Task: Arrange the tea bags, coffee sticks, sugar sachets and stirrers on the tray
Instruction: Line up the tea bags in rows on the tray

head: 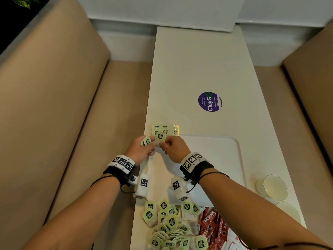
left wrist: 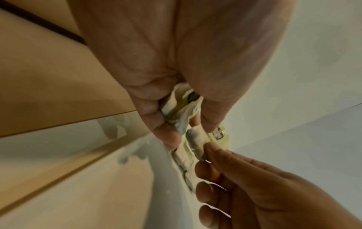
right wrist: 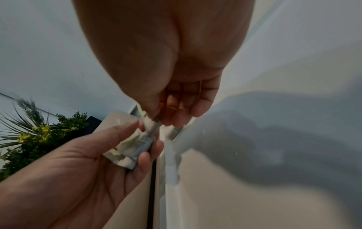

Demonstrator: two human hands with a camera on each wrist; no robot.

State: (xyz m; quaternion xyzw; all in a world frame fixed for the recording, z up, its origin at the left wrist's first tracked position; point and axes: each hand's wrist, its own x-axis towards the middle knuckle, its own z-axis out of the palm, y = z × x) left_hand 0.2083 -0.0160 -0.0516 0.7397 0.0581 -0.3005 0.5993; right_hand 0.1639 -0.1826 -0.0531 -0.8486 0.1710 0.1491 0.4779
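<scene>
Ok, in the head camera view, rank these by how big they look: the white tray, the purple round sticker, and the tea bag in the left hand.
1. White tray, clearly largest.
2. Purple sticker.
3. Tea bag gripped by the left hand, smallest, though fingers hide part of it.

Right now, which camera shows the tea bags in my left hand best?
Right wrist: the stack of tea bags lies open across the left hand. Head shows only one green tag above the fist; left wrist shows crumpled edges between blurred fingers.
</scene>
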